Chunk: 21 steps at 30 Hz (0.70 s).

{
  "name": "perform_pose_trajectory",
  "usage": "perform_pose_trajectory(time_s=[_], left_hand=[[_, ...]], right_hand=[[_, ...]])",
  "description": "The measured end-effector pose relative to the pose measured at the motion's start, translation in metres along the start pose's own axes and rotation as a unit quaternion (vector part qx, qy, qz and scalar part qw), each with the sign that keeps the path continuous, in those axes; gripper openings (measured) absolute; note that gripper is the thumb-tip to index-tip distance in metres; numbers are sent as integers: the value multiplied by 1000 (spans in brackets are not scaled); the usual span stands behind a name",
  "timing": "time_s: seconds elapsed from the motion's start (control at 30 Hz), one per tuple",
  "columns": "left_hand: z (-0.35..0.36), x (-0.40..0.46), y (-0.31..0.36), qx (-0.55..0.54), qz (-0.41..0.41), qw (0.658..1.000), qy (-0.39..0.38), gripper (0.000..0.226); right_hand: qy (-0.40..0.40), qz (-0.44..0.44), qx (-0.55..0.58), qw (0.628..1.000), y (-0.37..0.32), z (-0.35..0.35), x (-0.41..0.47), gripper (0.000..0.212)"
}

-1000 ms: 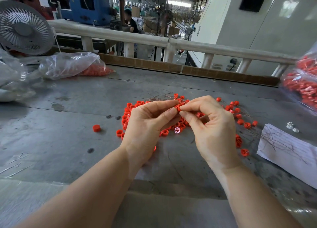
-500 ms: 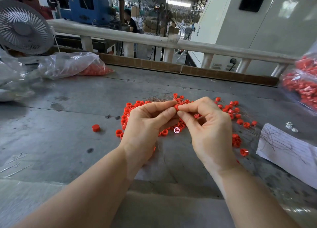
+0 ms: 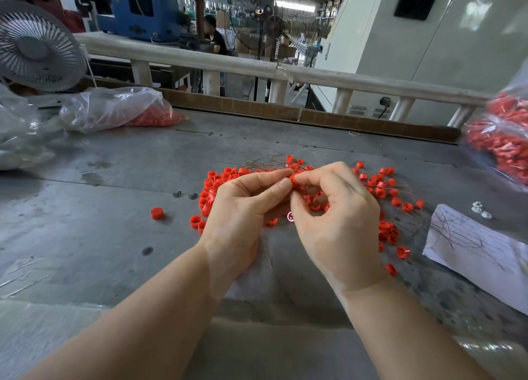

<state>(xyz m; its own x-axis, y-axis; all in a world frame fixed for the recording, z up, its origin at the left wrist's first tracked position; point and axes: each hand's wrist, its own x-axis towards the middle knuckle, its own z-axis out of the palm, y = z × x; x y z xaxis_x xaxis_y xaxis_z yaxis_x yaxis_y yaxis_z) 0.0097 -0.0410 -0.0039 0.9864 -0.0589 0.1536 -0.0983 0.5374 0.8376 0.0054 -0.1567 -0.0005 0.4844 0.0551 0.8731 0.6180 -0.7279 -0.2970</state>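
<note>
The grey worktable (image 3: 114, 222) is used as an open surface, so that small parts can be spread flat and seen at once. A clear plastic bag (image 3: 114, 111) of red parts is laid at its far left, and a second bag (image 3: 503, 145) is kept at the right edge. They are probably set aside as stock, well apart from the work.

A sheet of paper (image 3: 485, 259) is laid at the right with thin wires (image 3: 457, 234) on it, within easy reach. The heap of red caps (image 3: 217, 185) is spread in the middle of the table, so that the next piece can be taken with little travel.

The left hand (image 3: 243, 208) is raised a little over the heap, and one red cap (image 3: 294, 177) is pinched between its thumb and forefinger, apparently to be held steady. The right hand (image 3: 337, 219) is closed on the same cap from the other side with curled fingers, as it seems for passing a wire through it. Whether a wire is really between these fingertips cannot be told.

One single cap (image 3: 157, 213) is left at the left, well apart from the heap.
</note>
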Motion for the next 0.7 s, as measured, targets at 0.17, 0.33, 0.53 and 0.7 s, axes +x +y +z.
perform_pose_trajectory(time_s=[0.17, 0.33, 0.53, 0.7], left_hand=[[0, 1, 0, 9, -3, 1000, 1, 16], [-1, 0, 0, 20, 3, 1000, 1, 16], [-1, -1, -1, 26, 10, 1000, 2, 16], [-3, 0, -1, 15, 13, 1000, -4, 16]], right_hand=[[0, -25, -18, 1000, 0, 0, 0, 2], [-3, -26, -11, 1000, -1, 0, -1, 4], [-9, -34, -11, 999, -2, 2, -1, 2], [-14, -27, 19, 999, 0, 3, -2, 3]])
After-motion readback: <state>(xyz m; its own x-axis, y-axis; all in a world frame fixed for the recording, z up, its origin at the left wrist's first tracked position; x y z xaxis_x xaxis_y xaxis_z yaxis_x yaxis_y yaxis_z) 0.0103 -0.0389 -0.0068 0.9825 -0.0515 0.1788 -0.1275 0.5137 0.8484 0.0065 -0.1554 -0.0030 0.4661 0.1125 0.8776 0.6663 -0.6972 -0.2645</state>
